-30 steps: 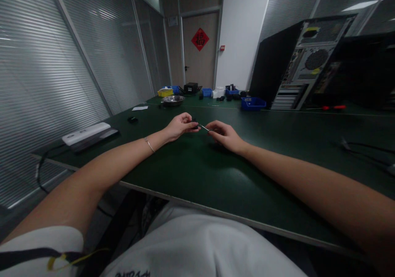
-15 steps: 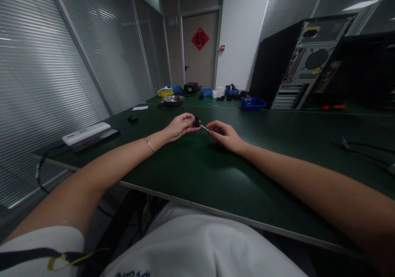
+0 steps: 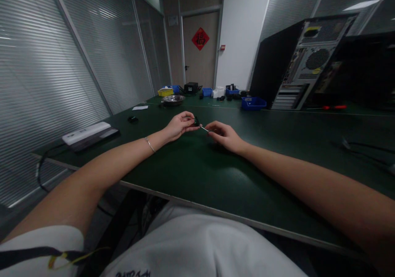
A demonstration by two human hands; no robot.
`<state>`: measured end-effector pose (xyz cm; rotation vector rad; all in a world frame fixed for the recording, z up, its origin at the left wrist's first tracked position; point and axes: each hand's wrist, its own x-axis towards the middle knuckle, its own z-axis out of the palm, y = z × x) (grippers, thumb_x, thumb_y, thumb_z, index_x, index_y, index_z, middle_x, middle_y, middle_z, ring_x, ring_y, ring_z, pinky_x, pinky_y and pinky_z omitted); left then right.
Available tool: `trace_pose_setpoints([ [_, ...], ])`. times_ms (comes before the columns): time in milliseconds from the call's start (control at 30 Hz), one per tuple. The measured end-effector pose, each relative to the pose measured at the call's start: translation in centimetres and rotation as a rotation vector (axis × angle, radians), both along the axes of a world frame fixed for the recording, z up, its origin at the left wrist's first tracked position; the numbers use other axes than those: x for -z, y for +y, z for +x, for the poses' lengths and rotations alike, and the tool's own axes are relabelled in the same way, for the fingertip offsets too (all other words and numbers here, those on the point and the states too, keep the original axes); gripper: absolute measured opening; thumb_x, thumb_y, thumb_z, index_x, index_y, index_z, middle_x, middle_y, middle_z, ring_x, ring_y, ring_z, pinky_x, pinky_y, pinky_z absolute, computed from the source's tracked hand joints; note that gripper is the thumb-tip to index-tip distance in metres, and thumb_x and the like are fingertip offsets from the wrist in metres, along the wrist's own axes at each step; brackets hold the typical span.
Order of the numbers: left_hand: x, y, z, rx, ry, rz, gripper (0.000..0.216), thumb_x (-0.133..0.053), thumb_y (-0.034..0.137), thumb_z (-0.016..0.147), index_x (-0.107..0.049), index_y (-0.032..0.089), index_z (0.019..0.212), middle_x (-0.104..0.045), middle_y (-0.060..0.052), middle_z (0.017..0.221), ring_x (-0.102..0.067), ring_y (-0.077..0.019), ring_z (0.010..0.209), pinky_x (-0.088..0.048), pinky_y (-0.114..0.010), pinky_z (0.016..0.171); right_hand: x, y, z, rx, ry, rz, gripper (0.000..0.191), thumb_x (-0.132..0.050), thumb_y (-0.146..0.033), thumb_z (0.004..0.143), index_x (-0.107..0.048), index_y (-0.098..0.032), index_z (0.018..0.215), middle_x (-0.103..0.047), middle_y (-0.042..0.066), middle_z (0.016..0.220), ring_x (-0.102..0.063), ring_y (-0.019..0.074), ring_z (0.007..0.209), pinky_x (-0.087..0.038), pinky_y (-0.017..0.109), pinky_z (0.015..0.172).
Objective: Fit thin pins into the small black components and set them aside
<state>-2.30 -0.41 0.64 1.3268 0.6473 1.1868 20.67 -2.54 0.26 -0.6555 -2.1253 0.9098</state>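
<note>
My left hand pinches a small black part between thumb and fingers, just above the dark green table. My right hand is closed on a thin metal tool whose tip points left and touches the black part. Both hands hover close together over the middle of the table. A thin bracelet sits on my left wrist.
A white power strip lies at the left edge, with a small black object nearby. A metal bowl, blue bins and a yellow bin stand at the back. A computer tower and red screwdriver are at right; cables far right.
Both hands stay nearly in place. The left hand's fingers have turned the black part slightly, and the tool's tip has stayed against it.
</note>
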Motion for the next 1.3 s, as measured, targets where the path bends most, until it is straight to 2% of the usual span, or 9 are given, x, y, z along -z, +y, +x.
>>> trace_pose_setpoints([
  [133,-0.1,-0.2,0.1,-0.002,0.000,0.002,0.015,-0.058,0.008,0.082,-0.050,0.014,0.094,-0.062,-0.005,0.091,-0.066,-0.0191,0.092,-0.051,-0.041,0.090,-0.1,-0.1,0.0,-0.001,-0.023,0.054,0.028,-0.054,-0.034,0.083,-0.057,-0.018,0.107,-0.061,0.005,0.095,-0.054,0.0126,0.068,-0.044,0.024,0.056],
  [333,-0.6,-1.0,0.4,0.039,0.042,-0.040,0.032,-0.055,0.005,0.083,-0.054,0.015,0.114,-0.062,-0.007,0.094,-0.065,-0.0180,0.093,-0.051,-0.041,0.092,0.1,0.0,-0.1,0.021,-0.022,0.094,0.027,-0.053,-0.033,0.084,-0.058,-0.019,0.107,-0.062,0.005,0.096,-0.055,0.0135,0.071,-0.044,0.026,0.060],
  [467,-0.8,-1.3,0.6,0.055,0.032,-0.076,0.022,-0.054,0.003,0.082,-0.057,0.010,0.102,-0.062,-0.009,0.096,-0.064,-0.0181,0.093,-0.050,-0.041,0.094,0.3,0.2,0.0,0.050,-0.031,0.111,0.028,-0.052,-0.033,0.085,-0.058,-0.018,0.108,-0.063,0.005,0.094,-0.055,0.0138,0.071,-0.044,0.026,0.061],
  [633,-0.7,-1.1,0.4,0.074,0.025,-0.084,0.012,-0.055,0.008,0.085,-0.054,0.010,0.097,-0.064,-0.013,0.101,-0.065,-0.0194,0.096,-0.050,-0.039,0.093,0.3,0.4,0.0,0.076,-0.028,0.122,0.028,-0.053,-0.033,0.084,-0.059,-0.019,0.107,-0.063,0.006,0.094,-0.055,0.0142,0.071,-0.044,0.027,0.061],
  [833,-0.4,-1.2,0.8,0.104,0.125,-0.037,0.015,-0.054,0.014,0.087,-0.056,0.010,0.102,-0.064,-0.014,0.103,-0.067,-0.0205,0.091,-0.052,-0.040,0.088,0.3,0.4,0.0,0.091,-0.026,0.133,0.027,-0.053,-0.033,0.084,-0.059,-0.018,0.107,-0.063,0.005,0.091,-0.055,0.0141,0.070,-0.044,0.027,0.061],
  [1000,-0.2,-1.3,1.0,0.072,0.218,-0.003,0.017,-0.057,0.017,0.086,-0.059,0.008,0.100,-0.065,-0.012,0.095,-0.067,-0.0166,0.081,-0.055,-0.030,0.077,0.2,0.3,0.0,0.042,-0.037,0.134,0.028,-0.053,-0.031,0.084,-0.058,-0.017,0.108,-0.063,0.006,0.094,-0.056,0.0140,0.073,-0.045,0.027,0.063],
  [1300,-0.3,-1.2,0.5,0.193,0.180,-0.187,0.019,-0.054,0.016,0.088,-0.063,0.007,0.103,-0.067,-0.013,0.094,-0.067,-0.0136,0.083,-0.053,-0.022,0.080,0.1,0.0,0.1,-0.028,-0.022,0.097,0.027,-0.054,-0.032,0.084,-0.059,-0.016,0.107,-0.063,0.006,0.098,-0.057,0.0135,0.073,-0.045,0.026,0.062],
])
